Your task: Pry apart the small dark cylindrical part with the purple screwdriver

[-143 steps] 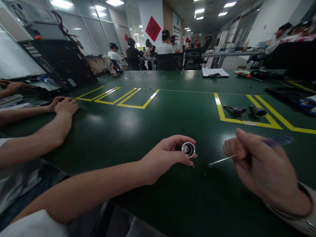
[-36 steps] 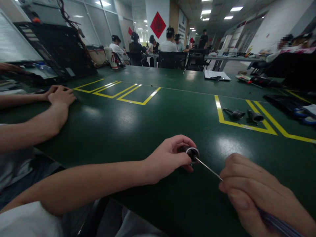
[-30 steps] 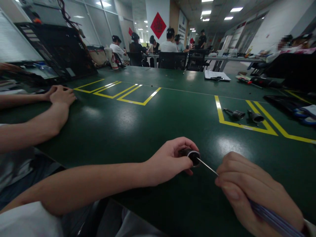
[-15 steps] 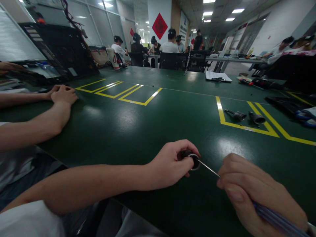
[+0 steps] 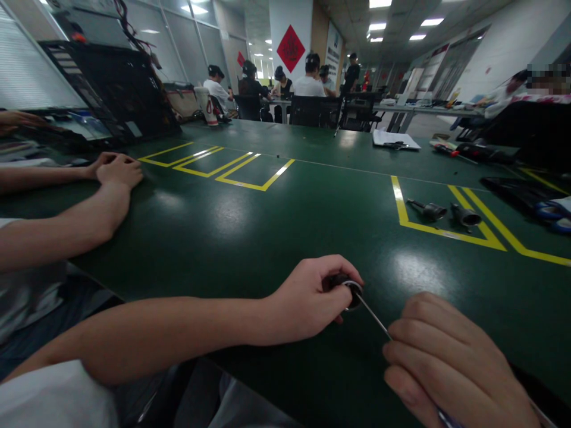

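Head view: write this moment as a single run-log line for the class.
left hand: grips metal cup | right hand: holds thin-shafted tool, far end at cup's mouth | two metal parts: on table

Glossy green tabletop (image 5: 187, 238); shiny metal shaft (image 5: 373, 316).

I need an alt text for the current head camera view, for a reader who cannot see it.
A left hand holds a dark hollow metal part while the right hand guides a thin metal shaft into its opening, above a green table. Two similar-looking metal parts lie farther off, beside yellow tape.
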Action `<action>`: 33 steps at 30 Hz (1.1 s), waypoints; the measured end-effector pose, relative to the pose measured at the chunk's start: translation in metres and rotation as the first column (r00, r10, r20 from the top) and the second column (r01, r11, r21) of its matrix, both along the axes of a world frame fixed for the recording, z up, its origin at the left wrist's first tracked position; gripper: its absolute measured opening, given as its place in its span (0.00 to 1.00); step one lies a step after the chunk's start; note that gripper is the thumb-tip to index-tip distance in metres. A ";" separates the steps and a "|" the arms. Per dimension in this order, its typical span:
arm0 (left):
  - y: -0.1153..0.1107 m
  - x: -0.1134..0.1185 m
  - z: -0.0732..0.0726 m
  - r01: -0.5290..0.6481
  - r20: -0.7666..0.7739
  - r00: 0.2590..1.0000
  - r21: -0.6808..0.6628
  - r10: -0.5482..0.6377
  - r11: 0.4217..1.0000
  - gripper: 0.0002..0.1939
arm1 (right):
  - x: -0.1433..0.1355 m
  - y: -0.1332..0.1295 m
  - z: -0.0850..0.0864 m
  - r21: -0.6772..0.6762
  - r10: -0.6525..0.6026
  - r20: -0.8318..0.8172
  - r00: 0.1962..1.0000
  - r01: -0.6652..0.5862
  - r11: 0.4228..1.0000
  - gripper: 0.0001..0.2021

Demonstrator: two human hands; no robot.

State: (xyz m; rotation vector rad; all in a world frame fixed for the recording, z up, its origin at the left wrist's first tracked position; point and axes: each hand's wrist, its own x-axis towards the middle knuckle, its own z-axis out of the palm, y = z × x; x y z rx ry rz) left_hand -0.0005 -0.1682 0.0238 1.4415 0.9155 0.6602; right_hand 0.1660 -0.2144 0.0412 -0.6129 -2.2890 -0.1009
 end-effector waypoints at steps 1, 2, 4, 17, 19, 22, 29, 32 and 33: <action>0.000 0.000 0.000 -0.001 -0.002 1.000 -0.001 0.001 1.000 0.10 | 0.000 0.000 0.000 -0.001 -0.003 0.005 1.000 0.003 1.000 0.10; 0.000 0.000 0.000 -0.004 -0.004 1.000 -0.002 0.004 1.000 0.10 | 0.000 -0.001 0.000 0.000 -0.009 0.006 1.000 0.009 1.000 0.10; 0.000 0.000 0.000 -0.010 -0.005 1.000 -0.005 0.010 1.000 0.10 | -0.001 0.000 0.000 0.007 -0.015 -0.001 1.000 0.015 1.000 0.10; 0.001 0.000 0.000 -0.028 0.016 0.999 -0.021 0.029 0.999 0.09 | -0.002 0.001 -0.001 -0.052 -0.020 -0.028 0.999 0.018 0.998 0.10; 0.001 0.000 -0.001 -0.024 0.020 0.999 -0.035 0.025 0.999 0.09 | -0.002 0.001 0.000 -0.037 -0.015 -0.022 1.000 0.014 0.999 0.09; 0.001 0.000 -0.002 -0.028 0.024 0.999 -0.044 0.029 0.999 0.09 | -0.004 0.000 0.000 -0.027 -0.030 -0.011 0.999 0.029 0.999 0.09; 0.001 0.001 -0.002 -0.039 0.026 0.999 -0.035 0.040 0.999 0.09 | -0.004 0.001 -0.003 -0.051 -0.021 -0.039 0.999 0.019 0.998 0.10; 0.002 0.001 -0.001 -0.051 0.015 0.999 -0.028 0.051 0.998 0.09 | -0.004 0.002 -0.005 -0.072 -0.026 -0.031 0.999 0.024 0.997 0.09; 0.002 0.001 -0.001 -0.053 0.010 0.999 -0.028 0.053 0.998 0.09 | -0.003 0.002 -0.005 -0.074 -0.027 -0.026 0.999 0.025 0.997 0.09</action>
